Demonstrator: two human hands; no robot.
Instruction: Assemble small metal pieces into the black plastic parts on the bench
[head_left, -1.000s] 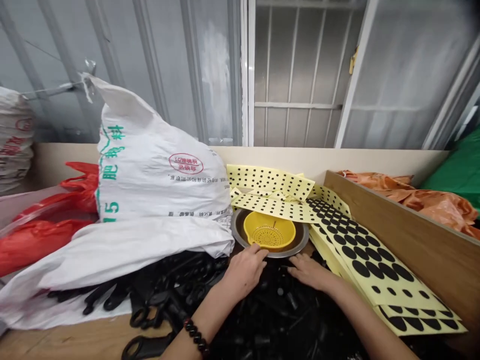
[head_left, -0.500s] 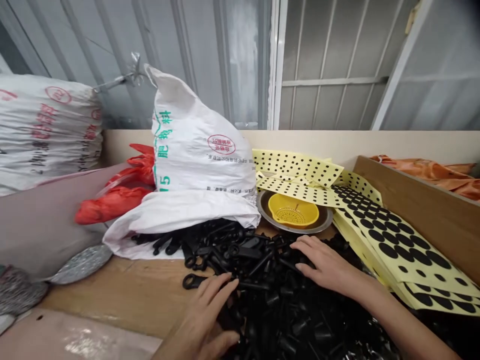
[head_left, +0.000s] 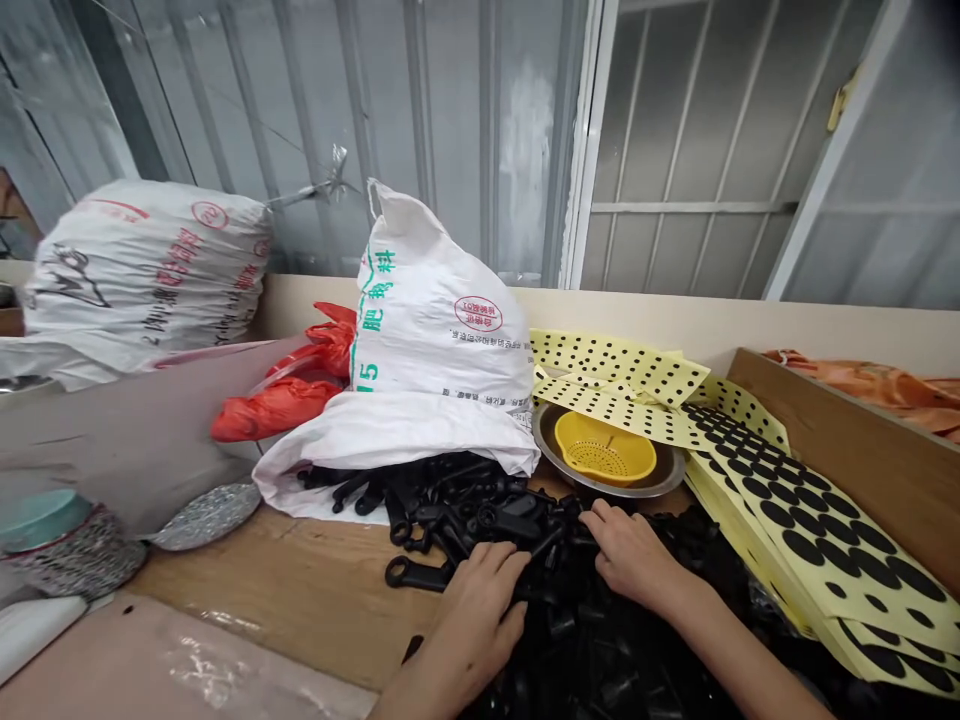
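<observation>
A heap of black plastic parts [head_left: 547,625], some rod-shaped with ring ends, spreads over the wooden tabletop [head_left: 292,590]. My left hand [head_left: 480,610] rests on the heap's left side, fingers bent forward and thumb apart from them. Just beyond it a black part with a ring end [head_left: 416,573] lies on bare wood. At the heap's upper right, my right hand [head_left: 634,555] touches the parts with bent fingers, its thumb set apart. No part shows held in either hand. More black parts spill from the mouth of a white woven sack [head_left: 442,330] behind the heap.
Right of the sack sits a metal bowl [head_left: 667,488] with a yellow strainer [head_left: 600,450] inside. Yellow sheets with black dots [head_left: 810,490] lie beside a wooden board [head_left: 840,430]. At left are a red plastic bag [head_left: 274,408], a silver pad [head_left: 210,516] and another stuffed sack [head_left: 150,265].
The view has shifted left, so things appear further right. My left hand has moved forward and right over the heap, nearer my right hand. The right hand's fingers are more bent.
</observation>
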